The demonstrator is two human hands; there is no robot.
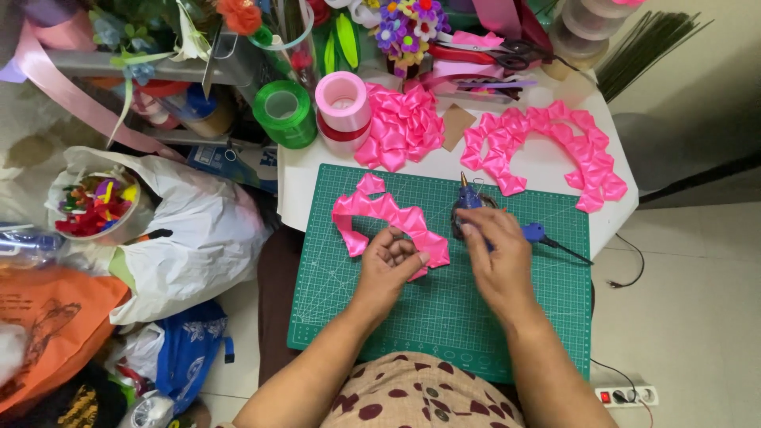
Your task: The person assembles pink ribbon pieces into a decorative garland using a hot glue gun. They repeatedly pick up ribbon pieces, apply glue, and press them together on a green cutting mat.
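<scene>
My white table (555, 162) carried a green cutting mat (444, 317) across its near side. On the mat lay a curved strip of folded pink ribbon petals (380, 210) and a blue glue gun (469, 198), its cord trailing off to the right. Behind the mat sat a heap of pink ribbon petals (403, 127), a longer pink petal arch (547, 143), a pink ribbon roll (342, 107) and a green ribbon roll (284, 111).
</scene>
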